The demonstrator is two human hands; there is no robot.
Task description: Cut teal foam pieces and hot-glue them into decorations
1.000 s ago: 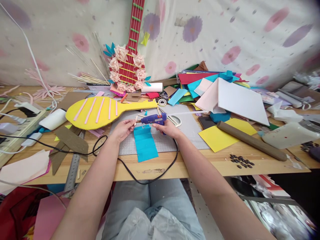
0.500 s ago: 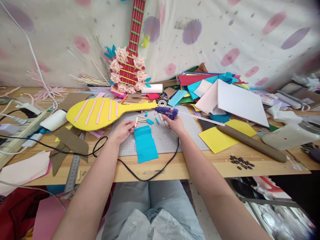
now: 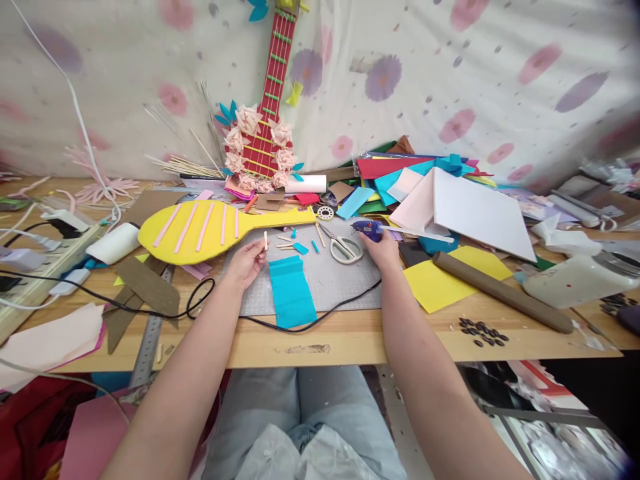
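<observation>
Left hand (image 3: 249, 258) pinches a short pale stick (image 3: 265, 240) between thumb and fingertips, held upright just above the grey cutting mat (image 3: 340, 277). Right hand (image 3: 383, 248) is closed around the handle of a blue glue gun (image 3: 367, 230), which sits at the mat's far right corner with its nozzle pointing left and a clear glue rod sticking out to the right. Black cord (image 3: 320, 313) runs from the gun across the near edge of the mat and loops off to the left over the bench (image 3: 350, 340). Between the hands lies a folded teal paper strip (image 3: 291, 291) on the mat, with a few small teal scraps and more pale sticks just beyond it. Scissors (image 3: 343, 245) lie on the mat just left of the glue gun. Yellow paddle-shaped cutout (image 3: 200, 230) with pink stripes lies beyond the left hand, its handle reaching toward the mat's far edge. Red paper guitar (image 3: 265, 127) trimmed with pale paper flowers leans against the flowered cloth behind. Yellow paper sheet (image 3: 440, 280) and a brown cardboard tube (image 3: 500, 287) lie to the right of the right hand; coloured paper is heaped behind them.
</observation>
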